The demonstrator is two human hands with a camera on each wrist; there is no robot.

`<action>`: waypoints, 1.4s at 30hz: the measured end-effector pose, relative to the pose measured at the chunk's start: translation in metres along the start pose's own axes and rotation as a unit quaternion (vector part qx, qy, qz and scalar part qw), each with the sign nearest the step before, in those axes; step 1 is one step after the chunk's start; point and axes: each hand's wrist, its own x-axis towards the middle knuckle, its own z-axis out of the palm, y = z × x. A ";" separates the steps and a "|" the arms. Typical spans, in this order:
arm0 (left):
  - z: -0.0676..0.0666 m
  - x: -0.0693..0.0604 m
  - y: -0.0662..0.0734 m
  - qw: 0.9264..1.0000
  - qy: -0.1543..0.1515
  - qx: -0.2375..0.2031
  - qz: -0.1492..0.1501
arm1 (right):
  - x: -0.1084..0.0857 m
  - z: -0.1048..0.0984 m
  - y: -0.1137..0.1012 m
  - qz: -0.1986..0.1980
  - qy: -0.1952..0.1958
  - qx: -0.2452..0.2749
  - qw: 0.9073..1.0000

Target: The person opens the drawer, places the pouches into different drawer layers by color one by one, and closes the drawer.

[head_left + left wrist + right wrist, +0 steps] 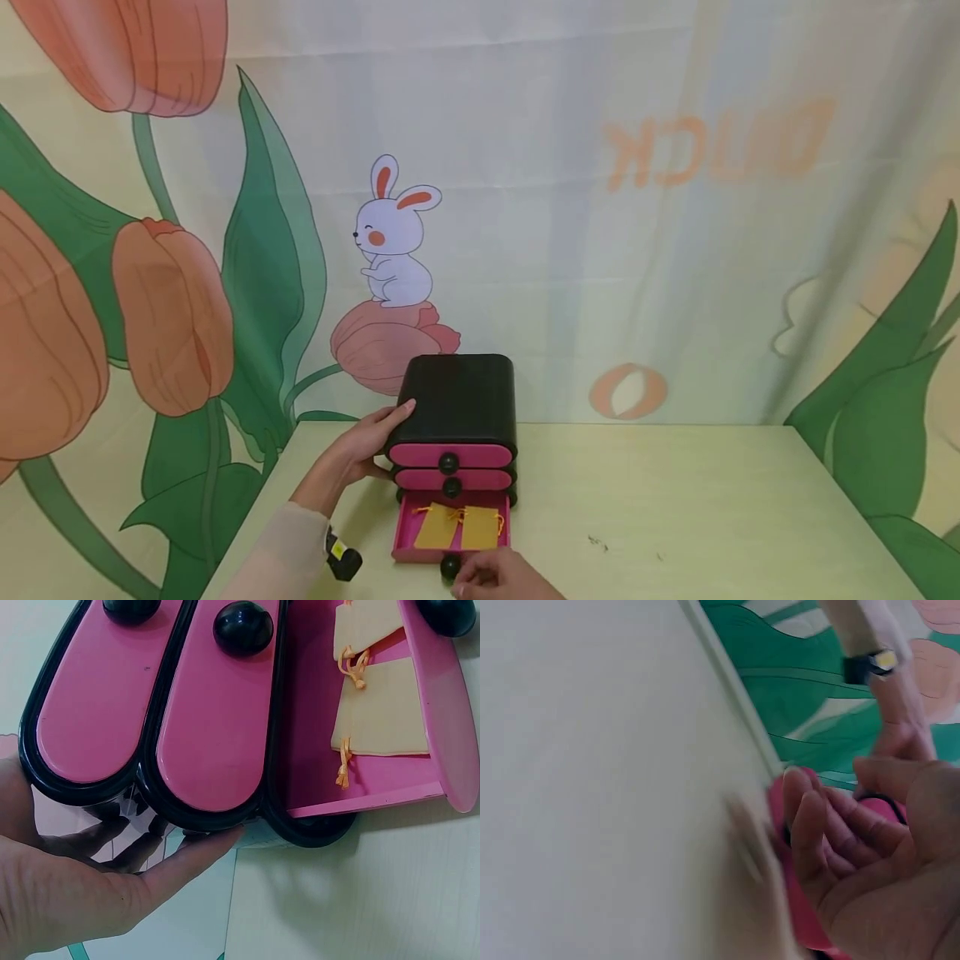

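A small black cabinet (457,400) with pink drawer fronts stands on the table. Its bottom drawer (399,537) is pulled out. Two small yellowish drawstring pouches (480,530) lie side by side in it; another view of one is the left wrist's pouch (382,709). My left hand (367,442) rests against the cabinet's left side, fingers spread along it and one fingertip on top. Just right of the bottom drawer's black knob (451,567) is my right hand (498,575), fingers loosely curled. In the right wrist view, thumb and fingers are apart with nothing seen between them.
Two closed drawers, the top drawer (420,455) and the middle drawer (420,479), sit above the pulled-out one. Behind the table (660,500) hangs a printed cloth (525,250) with tulips and a rabbit. A black strap device (343,560) is on my left wrist.
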 end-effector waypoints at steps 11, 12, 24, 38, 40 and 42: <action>0.000 0.000 -0.001 1.000 0.000 0.004 0.002 | 0.011 0.018 0.021 0.093 0.132 -0.024 0.987; 0.000 0.000 -0.002 1.000 0.000 0.003 0.001 | 0.009 0.020 0.017 0.096 0.138 -0.027 0.985; 0.002 0.001 -0.003 1.000 0.001 -0.002 0.007 | 0.016 0.037 0.004 0.116 0.191 -0.034 0.974; 0.001 -0.002 -0.003 1.000 0.003 0.001 0.011 | 0.043 0.033 -0.009 0.047 0.289 0.012 0.956; 0.001 -0.001 -0.003 1.000 0.004 0.001 0.016 | 0.047 0.029 -0.010 0.017 0.289 0.022 0.957; 0.001 0.000 -0.002 1.000 0.007 0.000 0.019 | 0.052 0.024 -0.010 -0.011 0.292 0.022 0.956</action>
